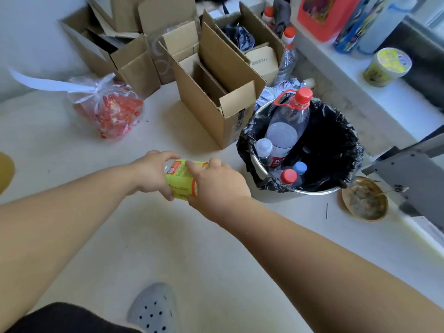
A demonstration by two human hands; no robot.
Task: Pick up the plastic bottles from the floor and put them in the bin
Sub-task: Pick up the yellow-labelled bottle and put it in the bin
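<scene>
A plastic bottle with a yellow-green label (181, 179) is held above the floor between both hands, just left of the bin. My left hand (153, 173) wraps its left side and my right hand (217, 186) grips its right side. The metal bin (312, 191) is lined with a black bag (334, 145). Inside it stand a large clear bottle with a red cap (288, 126) and several smaller bottles with red, blue and white caps. Another clear bottle with a red cap (287, 54) stands behind the bin by the boxes.
Open cardboard boxes (216, 92) crowd the floor behind the bin. A clear bag of red items (113, 111) lies at the left. A brass bowl (365, 199) sits right of the bin beside a grey metal frame (413, 174). My grey shoe (153, 308) is at the bottom.
</scene>
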